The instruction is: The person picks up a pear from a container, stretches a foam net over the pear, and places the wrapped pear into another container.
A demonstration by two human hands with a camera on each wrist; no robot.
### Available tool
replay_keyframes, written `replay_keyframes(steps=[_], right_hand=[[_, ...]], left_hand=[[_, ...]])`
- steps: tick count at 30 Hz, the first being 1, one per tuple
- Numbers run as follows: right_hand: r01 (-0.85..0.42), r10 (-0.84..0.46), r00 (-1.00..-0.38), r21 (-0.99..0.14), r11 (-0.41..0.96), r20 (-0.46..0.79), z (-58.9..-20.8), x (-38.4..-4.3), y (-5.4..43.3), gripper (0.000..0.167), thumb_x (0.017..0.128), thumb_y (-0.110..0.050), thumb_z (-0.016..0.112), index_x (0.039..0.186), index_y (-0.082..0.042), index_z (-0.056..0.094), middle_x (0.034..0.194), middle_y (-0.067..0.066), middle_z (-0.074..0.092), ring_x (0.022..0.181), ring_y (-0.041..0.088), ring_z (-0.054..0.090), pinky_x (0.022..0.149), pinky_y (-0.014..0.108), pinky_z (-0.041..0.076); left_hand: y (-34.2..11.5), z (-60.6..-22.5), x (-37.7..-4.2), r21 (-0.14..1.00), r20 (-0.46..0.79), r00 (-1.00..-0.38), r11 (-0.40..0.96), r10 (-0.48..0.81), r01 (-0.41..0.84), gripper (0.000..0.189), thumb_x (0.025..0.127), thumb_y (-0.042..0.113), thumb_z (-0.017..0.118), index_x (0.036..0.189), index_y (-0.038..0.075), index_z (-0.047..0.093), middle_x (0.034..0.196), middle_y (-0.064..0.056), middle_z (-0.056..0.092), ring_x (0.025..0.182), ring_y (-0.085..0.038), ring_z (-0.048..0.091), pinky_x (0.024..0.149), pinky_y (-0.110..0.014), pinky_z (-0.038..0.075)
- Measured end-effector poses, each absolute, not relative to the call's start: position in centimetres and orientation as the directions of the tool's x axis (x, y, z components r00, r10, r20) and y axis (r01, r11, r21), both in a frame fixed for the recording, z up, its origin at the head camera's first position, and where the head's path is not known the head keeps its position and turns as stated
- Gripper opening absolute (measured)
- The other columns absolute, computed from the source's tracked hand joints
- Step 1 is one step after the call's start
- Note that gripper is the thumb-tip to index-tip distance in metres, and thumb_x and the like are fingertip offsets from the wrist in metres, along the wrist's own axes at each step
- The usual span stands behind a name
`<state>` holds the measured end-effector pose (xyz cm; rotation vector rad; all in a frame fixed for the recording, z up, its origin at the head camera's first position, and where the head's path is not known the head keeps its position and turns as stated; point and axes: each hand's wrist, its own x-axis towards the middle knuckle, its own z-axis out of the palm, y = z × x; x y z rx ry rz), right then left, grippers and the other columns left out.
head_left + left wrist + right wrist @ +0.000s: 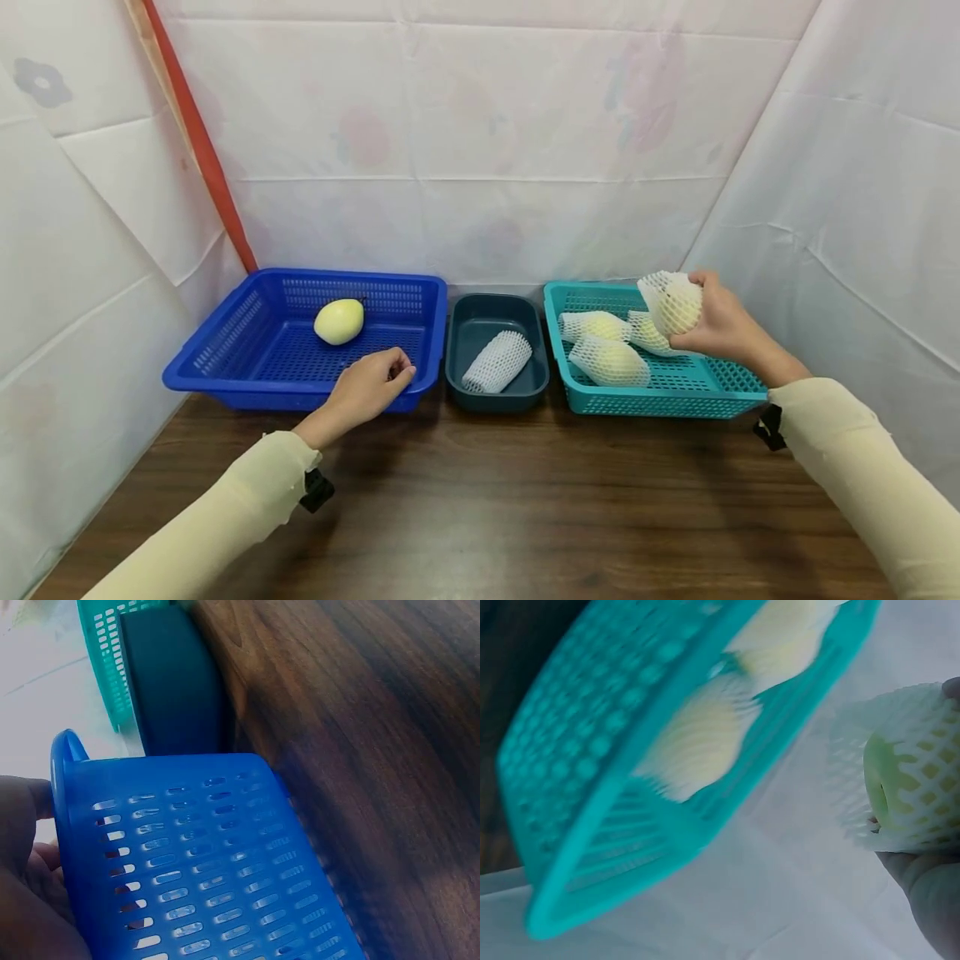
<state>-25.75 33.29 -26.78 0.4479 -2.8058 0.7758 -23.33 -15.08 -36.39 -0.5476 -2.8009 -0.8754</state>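
Observation:
My right hand (pixel 723 321) grips a pale yellow-green fruit in a white foam net (pixel 678 307), raised over the teal basket (pixel 675 403). In the right wrist view the netted fruit (pixel 919 780) shows a dimpled end through the loose mouth of its net. Inside the teal basket lie more netted fruits (pixel 611 363). Above the front right rim of the blue basket (pixel 255 387) is my left hand (pixel 367 387), fingers loosely curled and seemingly holding nothing; whether it touches the rim I cannot tell. A bare yellow-green fruit (pixel 339 322) lies in the blue basket.
Between the two baskets stands a dark teal bin (pixel 497 402) with a white foam net (pixel 498 362) in it. All three containers are on a dark wooden table (pixel 480 500). White sheets (pixel 465 125) hang behind and at both sides.

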Motion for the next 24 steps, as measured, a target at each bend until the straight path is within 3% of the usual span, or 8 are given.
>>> replay_keyframes(steps=[16,24], right_hand=[[-0.266,-0.222,-0.963,-0.401,0.877,0.153,-33.8,-29.4,37.8,0.088,0.067,-0.005,0.077,0.134,0.012,0.024,0.109,0.030,0.044,0.083,0.036,0.051,0.059,0.039,0.046],[-0.243,-0.225,-0.970,-0.341,0.908,0.092,-35.7,-29.6,39.0,0.085,0.068,-0.011,0.079,0.130,0.015,0.027,0.111,0.032,0.045,0.087,0.037,0.049,0.065,0.045,0.046]], left_hand=[[-15.3,-37.5,-23.1,0.409,0.269,-0.914,0.824,0.302,0.393,0.018,0.098,0.023,0.052,0.095,0.011,0.066,0.065,0.006,0.053,0.054,-0.012,0.046,0.048,-0.029,0.036],[-14.9,-37.6,-23.1,0.359,0.310,-0.900,0.838,0.308,0.411,0.021,0.098,0.022,0.049,0.084,0.016,0.062,0.062,0.006,0.048,0.055,-0.011,0.045,0.049,-0.030,0.037]])
